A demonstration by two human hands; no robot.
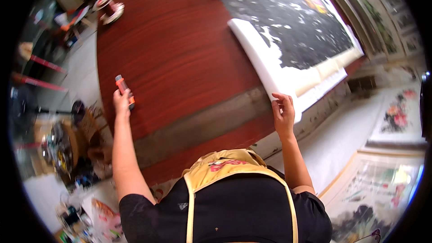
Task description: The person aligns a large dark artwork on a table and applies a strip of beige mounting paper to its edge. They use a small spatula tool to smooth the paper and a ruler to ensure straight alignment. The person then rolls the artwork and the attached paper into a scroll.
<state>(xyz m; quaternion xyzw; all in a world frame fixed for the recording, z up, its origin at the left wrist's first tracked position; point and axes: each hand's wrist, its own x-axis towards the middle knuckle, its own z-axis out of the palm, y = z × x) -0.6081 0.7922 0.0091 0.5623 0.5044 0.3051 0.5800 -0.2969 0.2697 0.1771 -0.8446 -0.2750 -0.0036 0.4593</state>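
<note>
My left hand [121, 102] is closed around a slim orange tool [120, 83] with a grey end and a dark lower end, like a utility knife. It is held at the left side of a reddish-brown table [175, 40]. On the right, my right hand [283, 110] rests with bent, parted fingers at the near end of a long white paper roll [256, 54]. Its fingertips touch the roll or lie just over it; which one I cannot tell. Beside the roll lies a large dark ink painting [292, 22] with white patches and a small orange-yellow area.
A spool [108, 6] with reddish winding stands at the table's far left corner. A greyish worn band [202, 119] crosses the table near me. Flower paintings [398, 112] lie at the right, below table level. Clutter and plastic bags [105, 216] crowd the lower left.
</note>
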